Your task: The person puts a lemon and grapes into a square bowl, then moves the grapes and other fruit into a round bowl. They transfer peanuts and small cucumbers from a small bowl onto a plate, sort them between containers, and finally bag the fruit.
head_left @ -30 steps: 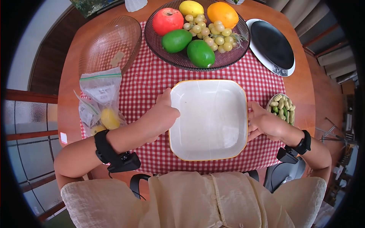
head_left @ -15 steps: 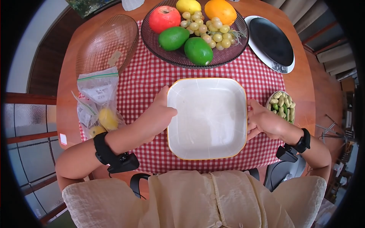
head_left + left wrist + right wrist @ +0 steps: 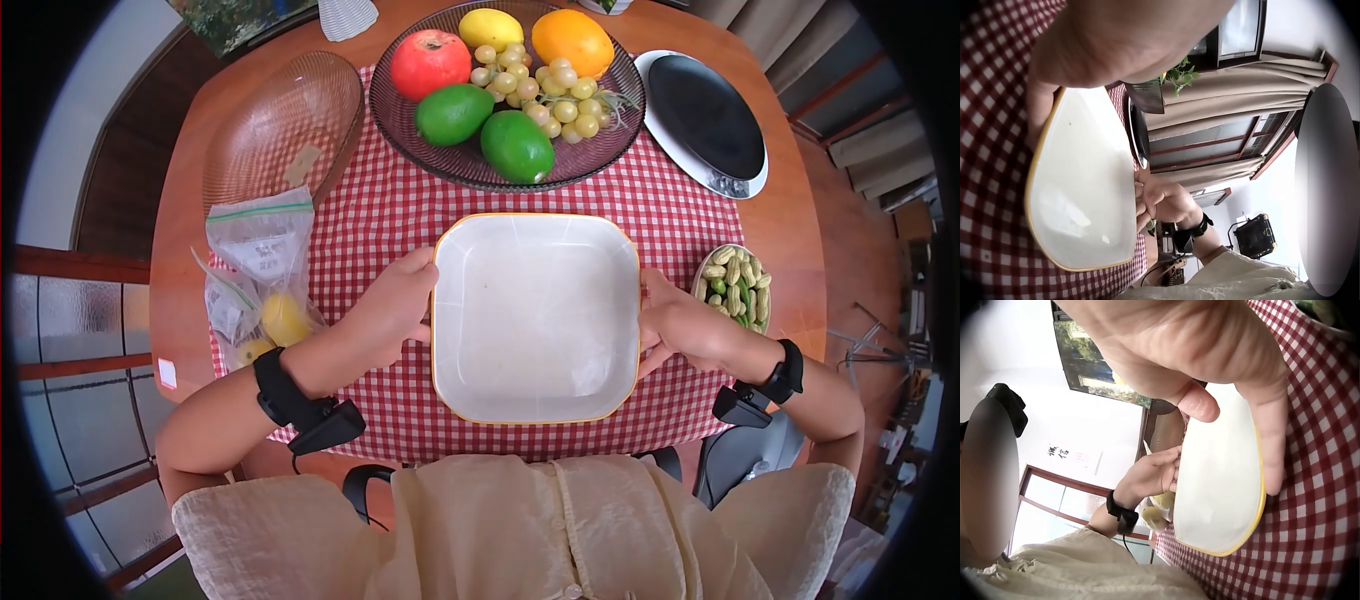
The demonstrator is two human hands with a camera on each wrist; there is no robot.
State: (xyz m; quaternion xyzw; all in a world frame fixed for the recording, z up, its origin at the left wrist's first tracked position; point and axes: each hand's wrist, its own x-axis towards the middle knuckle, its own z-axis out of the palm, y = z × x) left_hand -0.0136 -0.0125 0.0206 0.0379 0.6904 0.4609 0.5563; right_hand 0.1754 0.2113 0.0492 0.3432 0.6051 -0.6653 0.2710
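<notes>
A square white baking dish (image 3: 535, 320) with a yellow-orange rim lies between both hands over the red-and-white checked cloth, its inside bare. At its left side, my left hand (image 3: 392, 308) holds the wall, thumb right at the rim and fingers low on the outside. Opposite, my right hand (image 3: 688, 318) grips the right wall. In the right wrist view its thumb (image 3: 1200, 405) overlaps the dish, while a finger runs down outside the rim. The left wrist view shows the dish's wall and rim from close by, with the left palm above.
Beyond the dish stands a purple glass plate (image 3: 400, 150) of fruit. An amber glass bowl (image 3: 285, 120) and zip bags (image 3: 262, 240) with yellow fruit are on the left. To the right are a black oval plate (image 3: 710, 115) on a white one, and a bowl of peanuts (image 3: 735, 285).
My left hand has slid slightly back and down along the dish's left side; its thumb has drawn back from over the dish to the rim. The right hand keeps its place, and the dish has barely moved.
</notes>
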